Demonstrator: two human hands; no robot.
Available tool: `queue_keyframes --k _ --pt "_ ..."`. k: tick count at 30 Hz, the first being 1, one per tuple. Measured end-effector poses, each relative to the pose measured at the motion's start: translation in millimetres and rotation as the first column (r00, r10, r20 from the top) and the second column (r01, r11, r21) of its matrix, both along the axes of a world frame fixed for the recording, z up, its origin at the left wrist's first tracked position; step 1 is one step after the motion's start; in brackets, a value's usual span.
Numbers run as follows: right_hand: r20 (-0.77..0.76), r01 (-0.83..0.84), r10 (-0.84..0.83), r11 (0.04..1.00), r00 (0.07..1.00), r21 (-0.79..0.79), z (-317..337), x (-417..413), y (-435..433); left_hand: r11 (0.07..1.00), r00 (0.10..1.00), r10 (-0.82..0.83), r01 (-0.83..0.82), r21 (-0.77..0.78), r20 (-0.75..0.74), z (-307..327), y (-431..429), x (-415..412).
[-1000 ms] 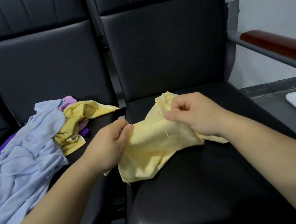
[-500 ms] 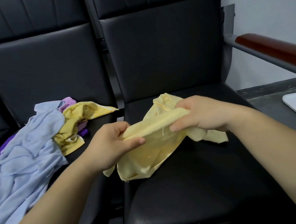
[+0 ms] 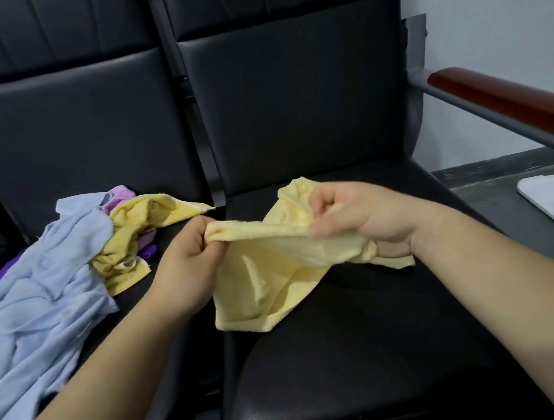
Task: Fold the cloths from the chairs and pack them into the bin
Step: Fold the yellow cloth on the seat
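Note:
A pale yellow cloth (image 3: 260, 284) hangs over the right black chair seat (image 3: 357, 350), held up between both hands. My left hand (image 3: 188, 262) pinches its top edge at the left end. My right hand (image 3: 360, 224) grips the same edge at the right end, with fingers curled round the bunched fabric. The edge is stretched between the hands and the rest sags down to the seat. On the left chair seat lies a heap: a light blue cloth (image 3: 39, 286), a darker yellow cloth (image 3: 136, 236), a pink cloth (image 3: 121, 195) and a purple one (image 3: 148, 250). No bin is in view.
A wooden armrest on a grey metal bar (image 3: 501, 98) runs along the right side of the right chair. Beyond it a white flat object (image 3: 551, 198) lies on a dark surface at the right edge. Black chair backs (image 3: 296, 106) stand behind.
The hands have moved apart and lifted the pale yellow cloth's edge, stretching it between them. The cloth now hangs open below instead of lying bunched on the seat.

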State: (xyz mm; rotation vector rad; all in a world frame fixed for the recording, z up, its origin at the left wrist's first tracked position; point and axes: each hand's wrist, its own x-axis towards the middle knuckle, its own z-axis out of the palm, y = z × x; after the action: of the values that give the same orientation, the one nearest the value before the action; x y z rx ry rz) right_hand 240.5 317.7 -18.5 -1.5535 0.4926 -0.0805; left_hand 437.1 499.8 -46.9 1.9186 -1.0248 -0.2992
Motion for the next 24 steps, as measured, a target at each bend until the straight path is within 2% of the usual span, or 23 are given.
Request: queue_keyframes --k 1,2,3,4,5,6,8,10,12,13,15,17,19,20,22,24 --pt "-0.191 -0.083 0.039 0.971 0.981 -0.226 -2 1 2 0.999 1.0 0.026 -0.026 -0.035 -0.017 3 0 -2" --pt "-0.358 -0.188 0.025 0.883 0.933 -0.429 -6 3 5 0.997 0.999 0.034 -0.036 -0.064 -0.027 5 -1 -5" --pt "-0.455 -0.287 -0.005 0.768 0.891 -0.572 -12 6 5 0.995 0.999 0.028 -0.032 -0.091 -0.038 8 -1 -7" --pt "-0.482 -0.334 -0.029 0.684 0.876 -0.649 -18 8 5 0.993 0.999 0.002 -0.008 -0.116 -0.05 11 0 -8" --pt "-0.471 -0.329 -0.042 0.661 0.881 -0.674 -23 10 3 0.992 0.998 -0.04 0.033 -0.123 -0.058 14 1 -8" --pt "-0.449 -0.3 -0.048 0.68 0.892 -0.669 -27 10 2 0.993 0.995 -0.086 0.082 -0.091 -0.041 17 3 -6" --pt "-0.345 -0.11 -0.111 0.819 0.932 -0.562 -29 8 -4 0.979 0.979 -0.17 0.155 0.132 0.11 19 8 1" --pt "-0.183 0.151 -0.211 0.943 0.96 -0.296 -23 5 -8 0.909 0.944 -0.248 0.149 0.39 0.217 15 11 7" --pt "-0.021 0.214 -0.214 0.977 0.977 0.008 -15 2 -9 0.89 0.955 -0.247 0.157 0.429 0.164 6 10 11" --pt "0.042 0.163 -0.166 0.984 0.985 0.071 -10 0 -9 0.911 0.967 -0.225 0.164 0.378 0.123 3 9 12" --pt "0.066 0.025 -0.026 0.999 0.997 0.022 -6 -1 -9 0.967 0.989 -0.142 0.13 0.217 0.039 1 7 10" --pt "-0.072 -0.05 0.034 0.971 0.997 -0.235 -9 0 -10 0.995 0.995 -0.076 0.08 0.053 -0.068 6 5 6" --pt "-0.268 -0.135 -0.004 0.857 0.963 -0.497 -16 3 -8 0.994 0.978 -0.1 0.092 -0.052 -0.182 12 5 -2" --pt "-0.334 -0.175 -0.025 0.814 0.942 -0.553 -21 5 -8 0.99 0.967 -0.131 0.115 -0.082 -0.219 14 6 -4" --pt "-0.369 -0.17 -0.053 0.821 0.928 -0.545 -24 8 -2 0.978 0.945 -0.204 0.184 -0.099 -0.255 19 8 -8" --pt "-0.348 -0.144 -0.08 0.807 0.934 -0.573 -22 10 3 0.969 0.951 -0.248 0.245 -0.042 -0.186 21 9 -7"
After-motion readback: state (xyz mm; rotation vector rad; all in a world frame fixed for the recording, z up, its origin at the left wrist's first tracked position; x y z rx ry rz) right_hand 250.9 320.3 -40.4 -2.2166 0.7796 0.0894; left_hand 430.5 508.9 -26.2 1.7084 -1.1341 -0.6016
